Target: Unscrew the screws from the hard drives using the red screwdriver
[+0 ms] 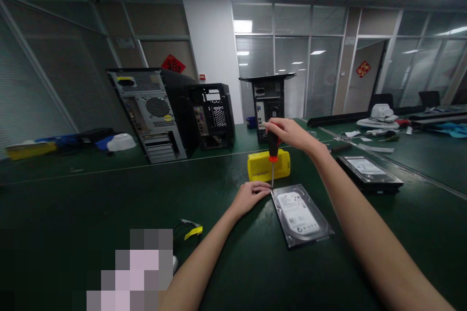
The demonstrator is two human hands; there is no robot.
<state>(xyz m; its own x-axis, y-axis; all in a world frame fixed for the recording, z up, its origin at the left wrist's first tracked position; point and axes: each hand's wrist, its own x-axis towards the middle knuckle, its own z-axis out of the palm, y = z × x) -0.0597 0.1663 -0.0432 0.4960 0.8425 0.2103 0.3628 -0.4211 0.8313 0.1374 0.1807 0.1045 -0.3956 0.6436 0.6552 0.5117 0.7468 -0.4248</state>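
Observation:
A hard drive (299,214) lies flat on the green table, its white label facing up. My right hand (286,132) is wrapped round the black and red handle of a screwdriver (273,153), which stands upright with its tip at the drive's far left corner. Beside that tip is my left hand (251,196), fingers pressed together and fingertips at the same corner. Whether something small is pinched there cannot be made out. Just behind the drive sits a yellow bin (260,161), with small dark bits inside it.
To the right rests a stack of hard drives (368,175). Computer cases (175,112) stand at the back left, and another case (270,102) is behind the yellow bin. A cable with a yellow tag (193,232) lies left of my left arm. Loose items (379,119) spread at the far right.

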